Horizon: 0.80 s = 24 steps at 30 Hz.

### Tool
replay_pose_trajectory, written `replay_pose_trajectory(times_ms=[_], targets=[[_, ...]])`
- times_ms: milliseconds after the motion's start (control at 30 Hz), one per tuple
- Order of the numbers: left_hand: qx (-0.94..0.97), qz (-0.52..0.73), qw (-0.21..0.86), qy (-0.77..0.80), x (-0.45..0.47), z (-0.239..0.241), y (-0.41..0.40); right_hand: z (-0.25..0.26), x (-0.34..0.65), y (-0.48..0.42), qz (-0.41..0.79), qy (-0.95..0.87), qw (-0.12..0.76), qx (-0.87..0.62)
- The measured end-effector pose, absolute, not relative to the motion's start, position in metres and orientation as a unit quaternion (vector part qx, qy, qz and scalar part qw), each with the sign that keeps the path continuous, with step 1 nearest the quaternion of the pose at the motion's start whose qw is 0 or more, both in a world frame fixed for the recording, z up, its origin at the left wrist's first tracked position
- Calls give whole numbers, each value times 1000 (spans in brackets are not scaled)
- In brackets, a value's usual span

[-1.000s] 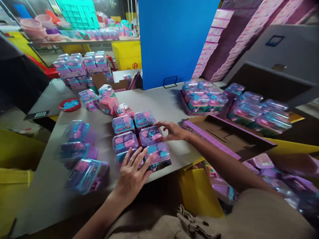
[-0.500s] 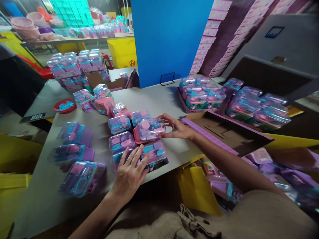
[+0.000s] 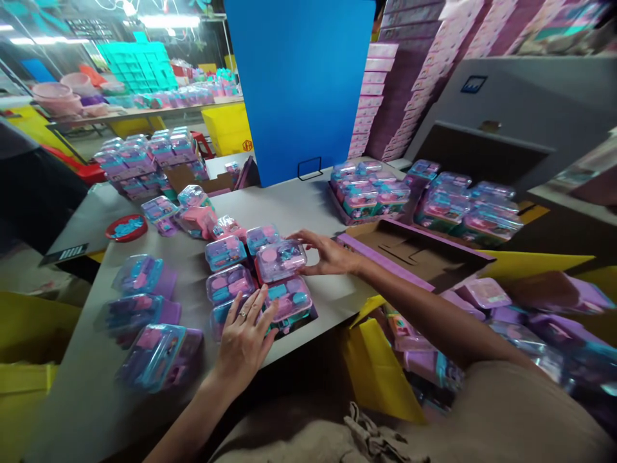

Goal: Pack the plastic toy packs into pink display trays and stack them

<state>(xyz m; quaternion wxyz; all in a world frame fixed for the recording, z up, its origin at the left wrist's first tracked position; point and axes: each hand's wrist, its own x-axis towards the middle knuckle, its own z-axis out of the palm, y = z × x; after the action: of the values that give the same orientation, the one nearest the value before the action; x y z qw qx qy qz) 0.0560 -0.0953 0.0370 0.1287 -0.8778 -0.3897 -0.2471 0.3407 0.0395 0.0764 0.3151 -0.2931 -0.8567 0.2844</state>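
Right hand (image 3: 328,254): thumb and fingers clamped on the right end of a clear-lidded box (image 3: 279,260), one side each. Left hand (image 3: 243,341): fingers spread, palm down over the near boxes (image 3: 292,297), gripping nothing; whether every fingertip touches, cannot tell.

Handling, my judgement: an even pinch that doesn't squeeze the thin lid, box kept level, left fingers lightly steadying the cluster so nothing gets nudged askew.

Held box lies to the left of the right hand, beyond the left fingertips, sitting higher than its neighbours and overlapping them; its underside is hidden.

Outward: another box (image 3: 230,283) just left of it, one (image 3: 261,238) just behind. Three boxes (image 3: 161,354) apart, table's left side. Right of the hand, a brown cardboard tray (image 3: 414,251) with purple edging. Farther left, red bowl (image 3: 126,239) of blue pieces.
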Motion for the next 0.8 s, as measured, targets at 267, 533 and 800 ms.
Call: replay_pose_trajectory(times_ms=[267, 533, 800], targets=[[-877, -245, 99, -402, 55, 34, -97, 50, 327, 72, 345, -849, 221, -333], [-879, -243, 107, -395, 56, 37, -97, 23, 322, 90, 324, -869, 164, -335], [-875, -248, 85, -406, 58, 31, -98, 49, 317, 61, 243, -898, 218, -296]])
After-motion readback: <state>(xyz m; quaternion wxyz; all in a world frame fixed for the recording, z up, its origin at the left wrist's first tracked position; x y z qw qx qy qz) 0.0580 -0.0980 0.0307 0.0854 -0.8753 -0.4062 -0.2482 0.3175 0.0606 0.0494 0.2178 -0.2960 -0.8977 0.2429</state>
